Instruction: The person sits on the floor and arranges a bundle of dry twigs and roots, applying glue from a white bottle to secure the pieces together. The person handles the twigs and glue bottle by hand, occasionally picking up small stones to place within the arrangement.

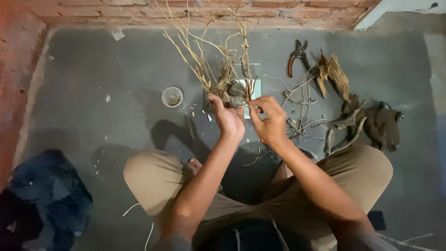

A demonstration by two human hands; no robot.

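Note:
I sit cross-legged on a grey floor. My left hand (227, 118) grips the base of a bundle of dry twigs and roots (209, 60) that fans up and away from me, with small stones or root clumps (234, 93) at its foot. My right hand (268, 122) is beside it, fingers pinched at the bundle's base near a thin stem. Under the bundle lies a small pale glass-like square plate (254, 79).
Pruning shears (296, 55) with reddish handles lie at the back right. Driftwood pieces (334, 74) and darker wood chunks (381, 125) sit to the right among loose thin roots (302, 97). A small round cup (172, 97) stands left of the bundle. Dark cloth (46, 195) lies at lower left. A brick wall (186, 11) runs behind.

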